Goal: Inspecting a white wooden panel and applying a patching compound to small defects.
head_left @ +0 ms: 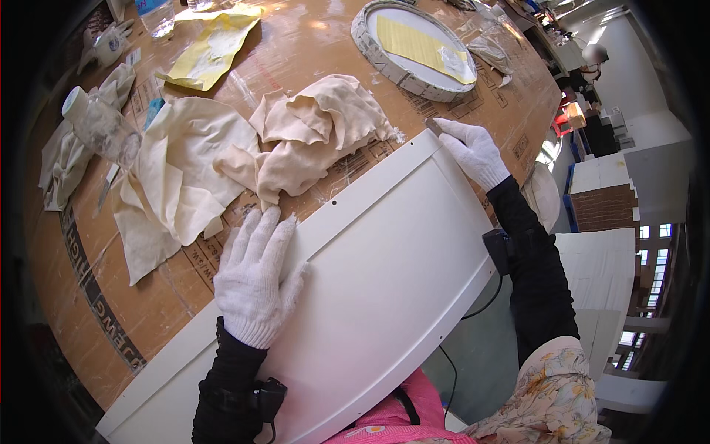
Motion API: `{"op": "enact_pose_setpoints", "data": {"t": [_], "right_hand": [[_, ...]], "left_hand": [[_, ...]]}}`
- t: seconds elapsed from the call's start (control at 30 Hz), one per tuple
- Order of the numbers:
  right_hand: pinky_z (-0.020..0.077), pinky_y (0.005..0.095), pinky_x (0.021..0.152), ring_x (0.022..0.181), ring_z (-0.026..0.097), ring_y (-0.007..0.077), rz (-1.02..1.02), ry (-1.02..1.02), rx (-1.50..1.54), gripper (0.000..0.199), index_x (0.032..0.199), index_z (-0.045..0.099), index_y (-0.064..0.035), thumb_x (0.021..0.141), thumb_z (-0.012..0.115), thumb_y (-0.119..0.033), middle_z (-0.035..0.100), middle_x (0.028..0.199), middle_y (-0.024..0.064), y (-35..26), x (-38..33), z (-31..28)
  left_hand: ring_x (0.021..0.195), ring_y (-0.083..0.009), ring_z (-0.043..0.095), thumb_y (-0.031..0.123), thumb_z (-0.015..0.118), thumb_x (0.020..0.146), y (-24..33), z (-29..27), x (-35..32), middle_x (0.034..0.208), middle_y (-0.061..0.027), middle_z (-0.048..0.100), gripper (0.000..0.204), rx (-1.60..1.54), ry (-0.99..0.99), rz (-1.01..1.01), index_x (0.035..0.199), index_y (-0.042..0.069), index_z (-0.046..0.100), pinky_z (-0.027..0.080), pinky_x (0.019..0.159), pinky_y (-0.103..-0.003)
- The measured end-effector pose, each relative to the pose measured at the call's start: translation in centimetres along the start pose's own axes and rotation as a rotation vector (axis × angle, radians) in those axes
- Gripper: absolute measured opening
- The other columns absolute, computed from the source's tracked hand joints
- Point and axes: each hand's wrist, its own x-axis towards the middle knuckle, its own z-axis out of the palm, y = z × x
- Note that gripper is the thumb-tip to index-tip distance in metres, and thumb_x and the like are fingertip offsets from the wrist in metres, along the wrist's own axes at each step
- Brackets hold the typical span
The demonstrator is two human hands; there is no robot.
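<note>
A white panel (384,259) lies at the near side of a cardboard-covered table (159,311), its long axis slanting from lower left to upper right, the far end pointing away and to the person's right. Smooth and flat, it has raised strips along its borders and small dark holes. The left hand (255,285), in a white knit glove, rests palm down, fingers extended and slightly apart, tips past the far edge. At the far corner, the gloved right hand (473,154) has its fingers closed on a small dark piece (433,127). Beyond lie a soft cream cloth (185,166), a crumpled pinkish cloth (314,133), a clear plastic bottle (107,129), a creased yellow sheet (218,48) and a round, grey-rimmed disc (367,44).
</note>
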Motion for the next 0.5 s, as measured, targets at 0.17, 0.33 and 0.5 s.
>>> {"op": "enact_pose_setpoints", "data": {"t": [0.17,0.33,0.5], "right_hand": [[0.0493,0.0343,0.103,0.116,0.067,0.0301,0.044,0.053,-0.162,0.037,0.128,0.068,-0.0023,0.094,0.061,-0.017,0.071,0.123,0.0197,0.4,-0.5,0.3],[0.0492,0.0348,0.102,0.116,0.067,0.0318,-0.026,0.023,-0.080,0.036,0.128,0.068,-0.0049,0.095,0.062,-0.017,0.070,0.124,0.0196,0.3,-1.2,1.7],[0.0484,0.0341,0.104,0.117,0.067,0.0309,0.076,0.141,-0.181,0.036,0.129,0.068,-0.0049,0.096,0.061,-0.018,0.070,0.124,0.0187,1.6,-0.8,0.6]], "left_hand": [[0.138,-0.0376,0.049,0.024,0.076,0.082,-0.1,0.2,-0.1,0.145,-0.0160,0.055,0.061,-0.011,0.018,0.012,0.139,0.010,0.059,0.038,0.116,-0.049],[0.139,-0.0375,0.048,0.023,0.076,0.083,0.0,0.1,-0.2,0.146,-0.0161,0.055,0.061,0.004,0.000,0.001,0.140,0.011,0.058,0.037,0.117,-0.049],[0.139,-0.0376,0.047,0.024,0.076,0.083,0.0,0.2,-0.1,0.147,-0.0152,0.054,0.060,-0.006,0.017,0.015,0.139,0.010,0.058,0.037,0.116,-0.049]]}}
